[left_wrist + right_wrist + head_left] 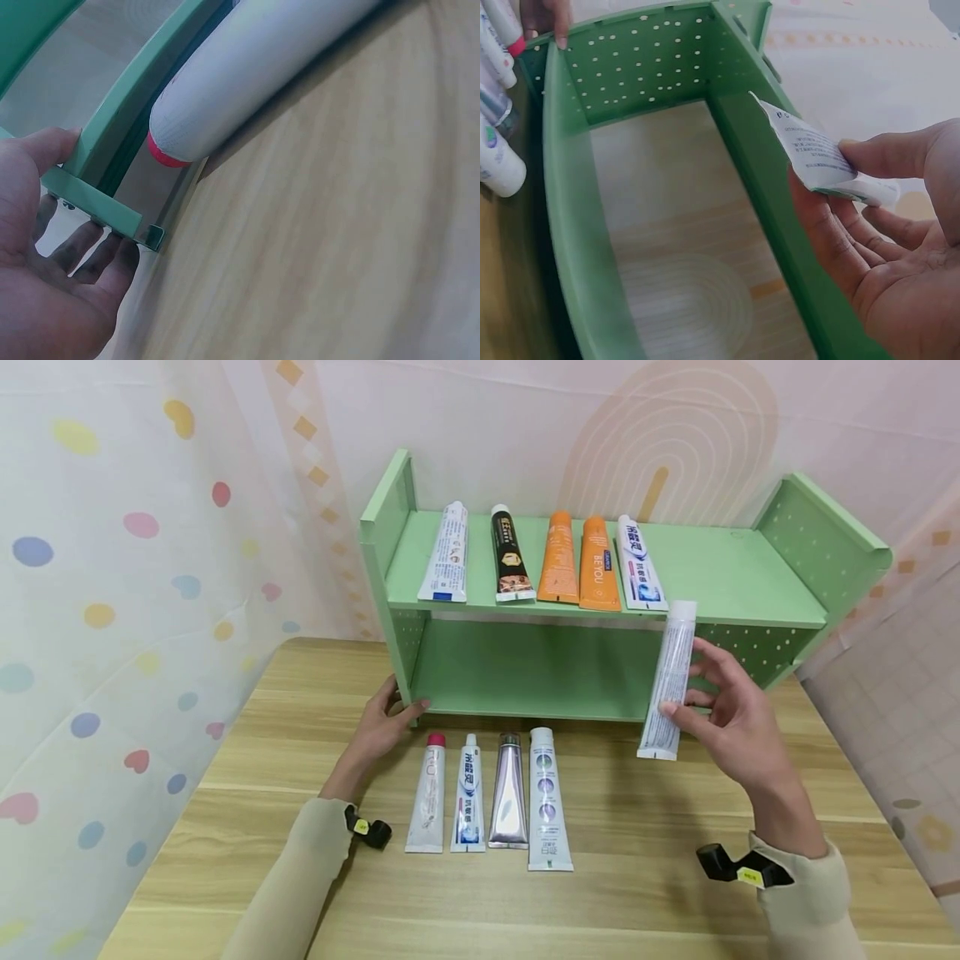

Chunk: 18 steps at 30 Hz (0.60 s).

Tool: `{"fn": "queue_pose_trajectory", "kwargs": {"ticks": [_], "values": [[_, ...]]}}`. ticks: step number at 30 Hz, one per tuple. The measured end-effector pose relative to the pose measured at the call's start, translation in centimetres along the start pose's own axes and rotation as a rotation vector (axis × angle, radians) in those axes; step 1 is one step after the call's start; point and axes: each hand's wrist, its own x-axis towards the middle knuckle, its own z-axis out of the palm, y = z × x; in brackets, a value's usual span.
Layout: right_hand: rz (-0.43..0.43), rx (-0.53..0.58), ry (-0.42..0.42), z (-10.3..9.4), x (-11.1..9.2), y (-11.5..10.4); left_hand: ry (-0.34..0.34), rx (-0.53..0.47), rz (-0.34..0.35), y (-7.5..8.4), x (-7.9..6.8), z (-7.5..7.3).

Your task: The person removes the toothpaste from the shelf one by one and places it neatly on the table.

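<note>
In the head view my right hand (742,727) pinches a white toothpaste tube (671,672) between thumb and fingers. The tube is upright, cap at the top, in front of the right part of a green two-tier shelf (517,668). Small print covers its side in the right wrist view, where the flat crimped end (787,142) shows. My left hand (380,725) grips the lower front corner of the shelf's left side panel. Its thumb lies on the inner side and the fingers wrap the outside, as the left wrist view shows around the green edge (94,201).
On the upper tier lie a white tube (448,556), a black tube (512,556), two orange tubes (558,560) and a blue-and-white tube (640,564). Several more tubes, including a silver one (509,797), form a row on the wooden table (622,885) before the shelf.
</note>
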Motion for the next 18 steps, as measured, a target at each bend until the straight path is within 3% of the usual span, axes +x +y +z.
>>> {"fn": "queue_pose_trajectory", "kwargs": {"ticks": [18], "values": [[0.101,-0.04,-0.137,1.5,-1.6,2.6,0.001,0.02,-0.007,0.2,-0.1,-0.1]]}}
